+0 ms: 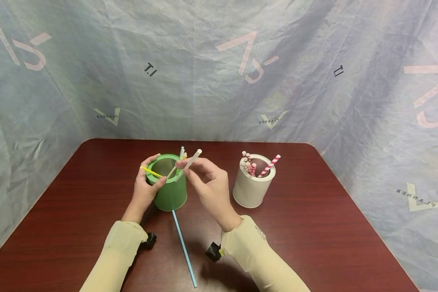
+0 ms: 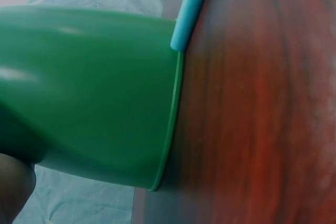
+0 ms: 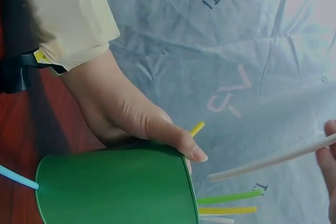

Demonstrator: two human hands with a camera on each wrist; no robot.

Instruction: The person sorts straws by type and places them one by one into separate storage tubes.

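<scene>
My left hand (image 1: pixel 142 191) grips the green can (image 1: pixel 172 198) round its left side, thumb near the rim. The can stands upright and contains several straws. A yellow straw (image 1: pixel 151 172) leans out over its left rim; green and yellow straws (image 3: pixel 231 198) jut from the mouth. Above the can's right side, my right hand (image 1: pixel 216 190) pinches a white straw (image 1: pixel 195 156) between thumb and fingers. In the right wrist view that straw's lower end is just beyond the can's mouth, apart from it. A light blue straw (image 1: pixel 184 248) lies on the table, its far end at the can's base.
A white can (image 1: pixel 251 190) stands to the right on the dark red table (image 1: pixel 314 227). Several red-and-white and pink straws lean inside it, including a striped straw (image 1: pixel 271 165). A grey printed cloth (image 1: pixel 197 97) hangs behind the table.
</scene>
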